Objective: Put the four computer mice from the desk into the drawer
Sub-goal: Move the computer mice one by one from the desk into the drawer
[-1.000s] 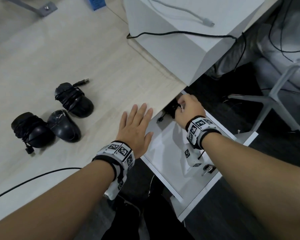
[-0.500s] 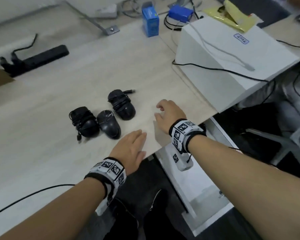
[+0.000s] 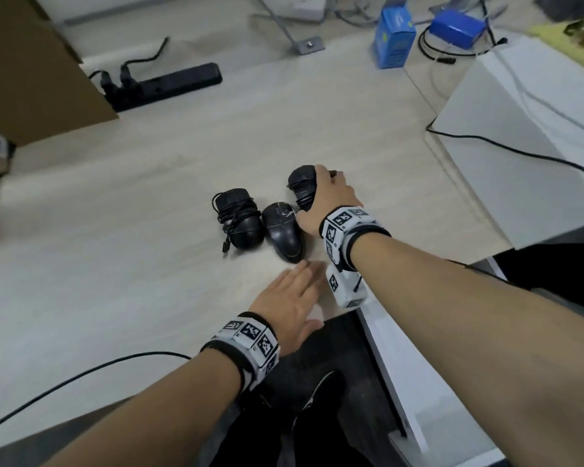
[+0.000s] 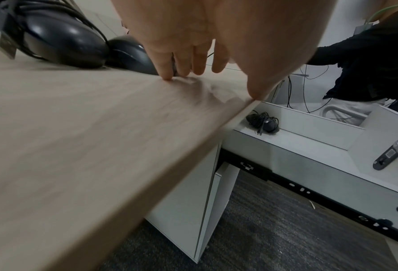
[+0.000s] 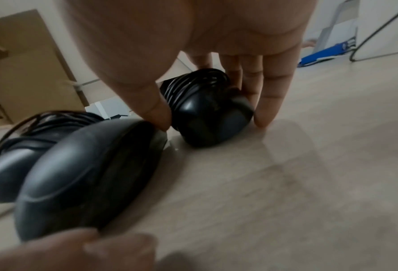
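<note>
Three black computer mice lie together on the pale wooden desk (image 3: 149, 281). The left mouse (image 3: 238, 217) is wound in its cable, and the middle mouse (image 3: 284, 232) lies bare beside it. My right hand (image 3: 317, 193) covers the right mouse (image 3: 302, 182), which is also cable-wrapped. In the right wrist view its thumb (image 5: 156, 111) and fingers (image 5: 267, 102) grip that mouse (image 5: 211, 113) from both sides while it rests on the desk. My left hand (image 3: 300, 291) lies flat at the desk edge. A fourth mouse (image 4: 262, 122) lies in the open white drawer (image 4: 309, 146).
A white box (image 3: 536, 129) with a black cable across it stands at the right. At the back are a black power strip (image 3: 164, 85), a cardboard box (image 3: 31, 62) and blue boxes (image 3: 393, 38). A thin cable (image 3: 81, 375) crosses the near desk. A person in black (image 4: 367, 55) is beyond the drawer.
My right hand left the mouse in the drawer, rose to the desk and moved left onto the right-hand mouse. My left hand stayed flat at the desk edge.
</note>
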